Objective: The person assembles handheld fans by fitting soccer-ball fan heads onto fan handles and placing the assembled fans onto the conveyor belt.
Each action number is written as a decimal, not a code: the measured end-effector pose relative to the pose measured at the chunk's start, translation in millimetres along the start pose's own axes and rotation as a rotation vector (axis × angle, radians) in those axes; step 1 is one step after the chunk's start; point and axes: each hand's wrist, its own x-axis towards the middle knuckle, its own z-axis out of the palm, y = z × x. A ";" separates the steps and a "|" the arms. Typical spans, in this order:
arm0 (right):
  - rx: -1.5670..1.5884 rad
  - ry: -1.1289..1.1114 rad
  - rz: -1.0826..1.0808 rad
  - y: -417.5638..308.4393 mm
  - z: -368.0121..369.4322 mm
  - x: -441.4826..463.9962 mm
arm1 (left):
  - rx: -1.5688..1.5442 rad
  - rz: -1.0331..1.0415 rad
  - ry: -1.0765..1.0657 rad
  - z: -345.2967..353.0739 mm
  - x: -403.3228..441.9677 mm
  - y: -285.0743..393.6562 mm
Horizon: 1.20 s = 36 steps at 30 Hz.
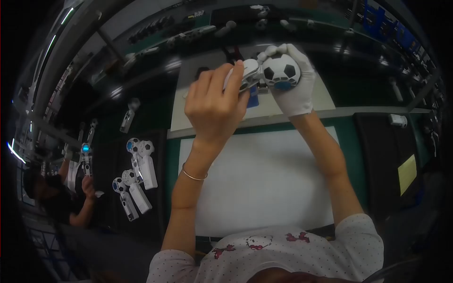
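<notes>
A white device with a round, football-patterned head [289, 66] and a white handle part [250, 70] is held up above the work surface. My right hand [302, 92], in a white glove, wraps round the ball head from the right, with the fingertips over its top. A blue round patch shows on the underside of the head. My left hand [214, 101], bare and with a bracelet at the wrist, closes round the handle part. Its fingers hide most of the handle. A small blue item [253, 98] lies below the device, between my hands.
Several similar white devices [138, 181] lie on a dark mat to the left. A white sheet [255, 184] covers the near bench. A yellow paper [407, 174] and a small white part [398, 120] lie on the right. At far left a co-worker's hand [88, 187] holds another device.
</notes>
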 end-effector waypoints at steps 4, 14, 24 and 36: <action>-0.022 -0.118 0.041 -4.3 -2.7 2.4 | -0.718 -0.521 -0.543 -2.7 -2.7 -12.3; -0.536 -0.014 0.168 -2.8 14.8 -2.6 | -2.309 -1.087 -0.803 29.5 -30.6 9.3; -0.552 0.061 0.214 -5.5 -7.5 11.5 | -1.969 -1.096 -0.852 30.2 -24.3 13.6; -1.379 0.875 -0.065 -145.6 -213.2 50.8 | 0.217 -1.032 -0.449 63.2 -217.2 -213.3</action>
